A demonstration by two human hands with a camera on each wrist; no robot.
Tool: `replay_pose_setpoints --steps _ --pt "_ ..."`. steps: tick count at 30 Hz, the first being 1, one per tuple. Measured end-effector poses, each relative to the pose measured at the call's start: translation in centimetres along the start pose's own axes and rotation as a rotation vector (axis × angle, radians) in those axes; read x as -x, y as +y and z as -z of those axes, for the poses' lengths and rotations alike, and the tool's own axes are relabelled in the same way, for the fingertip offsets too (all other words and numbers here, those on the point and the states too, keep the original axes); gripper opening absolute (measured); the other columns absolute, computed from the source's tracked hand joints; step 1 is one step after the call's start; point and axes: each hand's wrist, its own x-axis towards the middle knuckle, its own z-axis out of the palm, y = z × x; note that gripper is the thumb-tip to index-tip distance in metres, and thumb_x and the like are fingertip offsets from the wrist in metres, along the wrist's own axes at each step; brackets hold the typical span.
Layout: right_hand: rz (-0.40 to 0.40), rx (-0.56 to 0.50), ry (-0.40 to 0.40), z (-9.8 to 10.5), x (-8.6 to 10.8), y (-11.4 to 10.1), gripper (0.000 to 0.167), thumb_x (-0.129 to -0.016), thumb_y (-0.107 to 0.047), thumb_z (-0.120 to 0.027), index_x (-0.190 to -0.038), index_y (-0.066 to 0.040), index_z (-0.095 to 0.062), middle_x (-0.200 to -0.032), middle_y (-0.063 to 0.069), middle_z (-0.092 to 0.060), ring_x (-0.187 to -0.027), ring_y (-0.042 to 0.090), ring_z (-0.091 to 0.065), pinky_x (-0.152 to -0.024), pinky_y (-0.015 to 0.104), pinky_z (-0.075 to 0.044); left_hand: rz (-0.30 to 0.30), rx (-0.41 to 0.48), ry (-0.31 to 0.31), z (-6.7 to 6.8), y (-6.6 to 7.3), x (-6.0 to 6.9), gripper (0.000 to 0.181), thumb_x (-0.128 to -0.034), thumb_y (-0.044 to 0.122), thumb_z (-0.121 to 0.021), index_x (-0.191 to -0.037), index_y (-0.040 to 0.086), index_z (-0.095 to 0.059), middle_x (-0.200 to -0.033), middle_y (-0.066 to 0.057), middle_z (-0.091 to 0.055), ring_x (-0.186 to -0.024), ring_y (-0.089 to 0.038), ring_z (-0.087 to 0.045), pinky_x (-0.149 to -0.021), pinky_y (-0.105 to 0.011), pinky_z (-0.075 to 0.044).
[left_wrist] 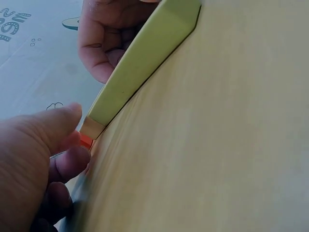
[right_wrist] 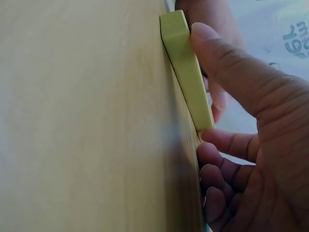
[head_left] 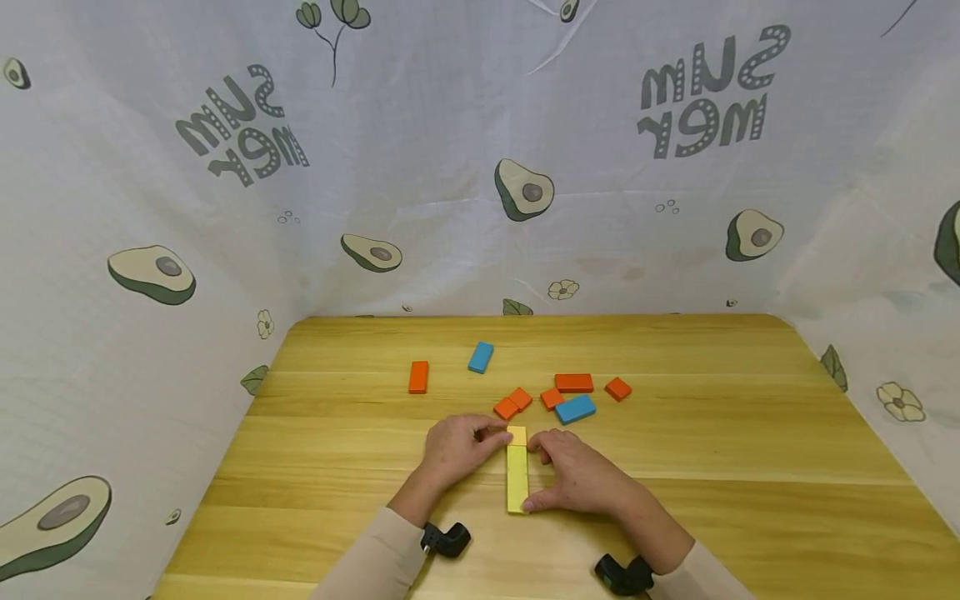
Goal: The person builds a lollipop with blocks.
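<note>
A long yellow block (head_left: pixel 517 479) lies on the table, pointing away from me. Against its far end sits a small light-orange block (head_left: pixel 517 436), seen also in the left wrist view. My left hand (head_left: pixel 459 447) pinches this small block between thumb and index finger. On the other side, my right hand (head_left: pixel 581 475) holds the long block (right_wrist: pixel 186 67) lengthwise. Its thumb (right_wrist: pixel 207 33) presses by the near end, and its index finger reaches the far end by the joint. The right hand's other fingers curl near the tabletop.
Beyond the hands lie two small orange-red squares (head_left: pixel 513 404), another by a blue block (head_left: pixel 575 409), an orange-red block (head_left: pixel 573 383) and a lone square (head_left: pixel 618 388). Farther left are an orange-red block (head_left: pixel 418 377) and a blue block (head_left: pixel 481 357). A printed cloth surrounds the wooden table (head_left: pixel 315 467).
</note>
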Motion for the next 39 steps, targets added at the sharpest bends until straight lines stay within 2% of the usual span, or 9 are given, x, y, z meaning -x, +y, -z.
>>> replay_pose_setpoints --steps 3,8,10,13,17,20,26,33,39 --pt "-0.02 -0.055 -0.016 0.2 0.1 0.1 0.078 -0.073 -0.064 -0.084 -0.125 -0.013 -0.058 -0.099 -0.006 -0.052 -0.089 0.012 -0.046 -0.077 0.028 -0.042 -0.041 0.033 -0.033 0.1 0.0 0.3 0.033 -0.0915 0.053 -0.072 -0.117 0.031 -0.078 -0.074 0.019 -0.063 -0.061 0.004 -0.049 -0.057 -0.019 -0.037" --pt "-0.036 -0.194 -0.02 1.3 0.1 1.2 0.066 -0.08 -0.052 -0.084 -0.126 -0.012 -0.058 -0.098 -0.002 -0.056 -0.084 0.013 -0.05 -0.073 0.026 -0.043 -0.159 0.062 -0.117 0.2 -0.1 0.9 0.042 -0.0876 0.054 -0.076 -0.123 0.031 -0.075 -0.072 0.022 -0.06 -0.06 0.008 -0.049 -0.058 -0.016 -0.04" --pt "-0.035 -0.22 0.018 1.8 0.1 2.1 0.059 -0.085 -0.047 -0.082 -0.126 -0.011 -0.059 -0.096 0.0 -0.057 -0.082 0.013 -0.052 -0.072 0.025 -0.045 -0.198 0.039 -0.137 0.2 -0.1 1.1 0.045 -0.0866 0.055 -0.077 -0.125 0.031 -0.075 -0.071 0.022 -0.058 -0.06 0.009 -0.047 -0.058 -0.015 -0.039" --pt "-0.065 -0.209 0.117 2.7 0.1 3.7 0.046 -0.091 -0.038 -0.077 -0.124 -0.01 -0.061 -0.093 0.0 -0.057 -0.078 0.011 -0.052 -0.069 0.024 -0.046 -0.23 0.004 -0.146 0.1 -0.1 1.3 0.047 -0.0866 0.055 -0.076 -0.128 0.032 -0.073 -0.069 0.023 -0.055 -0.059 0.009 -0.044 -0.058 -0.014 -0.037" --pt "-0.171 -0.179 0.237 3.7 0.0 5.9 0.038 -0.096 -0.027 -0.073 -0.127 -0.008 -0.061 -0.089 0.001 -0.056 -0.073 0.013 -0.049 -0.065 0.025 -0.043 -0.231 -0.028 -0.148 0.0 0.0 1.3 0.049 -0.0865 0.056 -0.076 -0.131 0.034 -0.071 -0.068 0.023 -0.053 -0.059 0.008 -0.043 -0.058 -0.014 -0.035" --pt "-0.224 -0.15 0.269 4.1 -0.2 7.0 0.04 -0.098 -0.022 -0.07 -0.134 -0.007 -0.059 -0.085 0.002 -0.056 -0.069 0.015 -0.047 -0.063 0.026 -0.04 -0.218 -0.042 -0.162 0.0 0.1 1.3 0.051 -0.0864 0.057 -0.076 -0.132 0.035 -0.07 -0.067 0.024 -0.052 -0.058 0.008 -0.042 -0.057 -0.014 -0.034" --pt "-0.221 -0.094 0.256 4.6 -0.4 7.4 0.043 -0.099 -0.018 -0.067 -0.138 -0.004 -0.059 -0.081 0.001 -0.056 -0.066 0.015 -0.045 -0.063 0.029 -0.039 -0.204 -0.052 -0.167 0.0 0.3 1.2 0.052 -0.0857 0.057 -0.076 -0.132 0.036 -0.07 -0.065 0.023 -0.051 -0.056 0.008 -0.041 -0.056 -0.015 -0.034" --pt "-0.21 -0.091 0.241 4.6 -0.4 7.6 0.032 -0.097 -0.02 -0.071 -0.125 -0.006 -0.063 -0.084 0.001 -0.056 -0.072 0.015 -0.046 -0.066 0.028 -0.039 -0.195 -0.06 -0.153 0.1 0.3 1.2 0.051 -0.085 0.057 -0.077 -0.131 0.035 -0.071 -0.063 0.022 -0.051 -0.055 0.008 -0.041 -0.055 -0.016 -0.034" --pt "-0.194 -0.114 0.228 4.6 -0.3 7.9 0.031 -0.096 -0.018 -0.072 -0.124 -0.006 -0.063 -0.084 0.001 -0.056 -0.072 0.015 -0.046 -0.065 0.026 -0.039 -0.178 -0.064 -0.162 0.1 0.3 1.2 0.051 -0.0848 0.058 -0.076 -0.131 0.037 -0.07 -0.063 0.023 -0.05 -0.055 0.008 -0.042 -0.055 -0.016 -0.033"
